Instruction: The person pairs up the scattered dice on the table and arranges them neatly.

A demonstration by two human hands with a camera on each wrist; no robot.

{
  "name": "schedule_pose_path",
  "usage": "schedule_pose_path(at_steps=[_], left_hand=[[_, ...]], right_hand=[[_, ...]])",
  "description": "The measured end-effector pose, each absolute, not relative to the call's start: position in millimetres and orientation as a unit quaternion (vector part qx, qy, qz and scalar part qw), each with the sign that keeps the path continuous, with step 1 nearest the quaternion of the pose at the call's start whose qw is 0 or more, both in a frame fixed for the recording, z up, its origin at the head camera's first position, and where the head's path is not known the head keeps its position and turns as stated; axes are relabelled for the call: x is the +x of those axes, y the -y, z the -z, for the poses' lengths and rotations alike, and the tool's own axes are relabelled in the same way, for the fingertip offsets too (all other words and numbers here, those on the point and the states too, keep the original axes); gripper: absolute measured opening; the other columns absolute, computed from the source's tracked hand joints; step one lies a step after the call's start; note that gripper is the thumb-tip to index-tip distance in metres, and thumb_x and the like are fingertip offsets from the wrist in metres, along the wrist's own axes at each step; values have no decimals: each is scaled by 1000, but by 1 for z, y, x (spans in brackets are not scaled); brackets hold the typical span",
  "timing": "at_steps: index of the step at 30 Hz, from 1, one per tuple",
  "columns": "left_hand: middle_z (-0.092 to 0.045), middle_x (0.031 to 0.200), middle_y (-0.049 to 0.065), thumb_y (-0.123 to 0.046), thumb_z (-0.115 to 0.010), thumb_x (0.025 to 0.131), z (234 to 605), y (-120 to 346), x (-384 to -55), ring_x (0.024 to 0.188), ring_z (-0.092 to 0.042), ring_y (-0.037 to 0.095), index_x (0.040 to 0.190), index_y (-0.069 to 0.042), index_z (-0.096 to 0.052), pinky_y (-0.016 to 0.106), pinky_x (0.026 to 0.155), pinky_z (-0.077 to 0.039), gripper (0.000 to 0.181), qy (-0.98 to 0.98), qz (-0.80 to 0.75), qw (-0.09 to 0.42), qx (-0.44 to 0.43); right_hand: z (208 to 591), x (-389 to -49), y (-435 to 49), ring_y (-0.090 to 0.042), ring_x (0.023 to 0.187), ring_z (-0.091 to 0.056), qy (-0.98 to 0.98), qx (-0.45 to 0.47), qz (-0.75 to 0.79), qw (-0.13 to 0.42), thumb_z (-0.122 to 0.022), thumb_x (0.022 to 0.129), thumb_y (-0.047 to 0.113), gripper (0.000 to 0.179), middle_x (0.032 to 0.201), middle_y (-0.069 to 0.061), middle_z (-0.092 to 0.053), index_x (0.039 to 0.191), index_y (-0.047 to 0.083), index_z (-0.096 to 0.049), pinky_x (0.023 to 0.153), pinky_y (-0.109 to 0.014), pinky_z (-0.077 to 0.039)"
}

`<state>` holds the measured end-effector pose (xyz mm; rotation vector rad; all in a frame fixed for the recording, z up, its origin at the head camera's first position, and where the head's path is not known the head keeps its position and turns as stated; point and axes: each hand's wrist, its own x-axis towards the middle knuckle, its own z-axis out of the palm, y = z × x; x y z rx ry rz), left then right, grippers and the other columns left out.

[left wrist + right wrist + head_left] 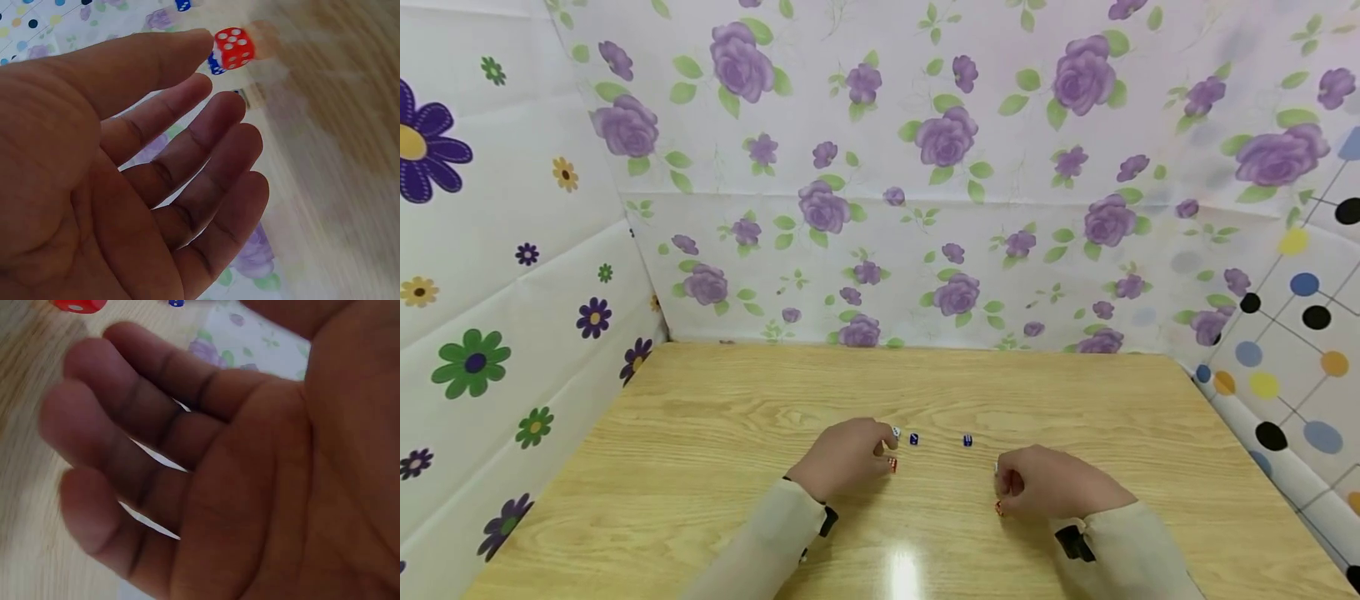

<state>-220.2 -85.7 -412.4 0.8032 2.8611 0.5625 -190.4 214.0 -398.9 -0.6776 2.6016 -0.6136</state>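
Observation:
My left hand (848,454) is low over the table, fingers loosely bent and spread from the thumb. In the left wrist view its thumb tip overlaps the edge of a red die (234,48). By its index finger in the head view lies a white die (896,432), with a blue die (913,439) just right of it. My right hand (1051,482) hovers with relaxed, bent fingers beside another red die (999,507). A second white die (997,469) is mostly hidden behind that hand. Between the hands, farther back, sits a second blue die (967,440).
The dice lie on a wood-grain table (760,392). A floral cloth (895,250) stands behind its back edge. Patterned sheets, one with daisies (471,362) and one with dots (1303,317), flank the left and right sides.

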Motion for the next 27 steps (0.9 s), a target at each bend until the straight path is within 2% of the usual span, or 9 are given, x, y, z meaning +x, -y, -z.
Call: schedule_pose_path(at_steps=[3,8,15,21,27], left_hand=[[-65,91,-7,-19,-70,85,416,85,-221,79,-56,4,105,-18,-70,26,71,-49,20,-943,-178,58,274],[-60,80,-16,-23,-72,84,419,85,-221,72,-53,1,86,-25,-70,24,68,-48,4,-943,-168,58,281],[-52,69,-18,-27,-74,82,422,85,-220,64,-49,2,75,-29,-64,23,61,-43,12,-943,-172,53,281],[-54,69,-18,-21,-72,82,420,83,-217,65,-49,2,73,-27,-65,23,63,-44,13,-942,-181,63,274],[-54,68,-16,-18,-72,81,419,81,-214,62,-48,2,69,-24,-66,23,62,-43,15,-943,-171,41,283]], right_hand=[[401,-190,-214,-8,63,-48,-918,-251,224,211,-70,85,21,10,74,9,-56,82,22,-61,58,-28,-40],[406,-191,-213,-8,65,-49,-915,-259,220,218,-69,85,16,10,75,10,-56,81,21,-61,59,-27,-41],[410,-192,-210,-7,65,-49,-924,-260,202,195,-69,85,14,13,75,12,-55,79,22,-60,60,-28,-41],[408,-191,-207,-8,65,-48,-928,-254,196,189,-69,86,13,13,75,12,-55,79,20,-60,60,-29,-40],[410,-190,-205,-8,66,-47,-930,-253,195,181,-68,86,14,14,75,13,-54,78,21,-60,60,-29,-39]])
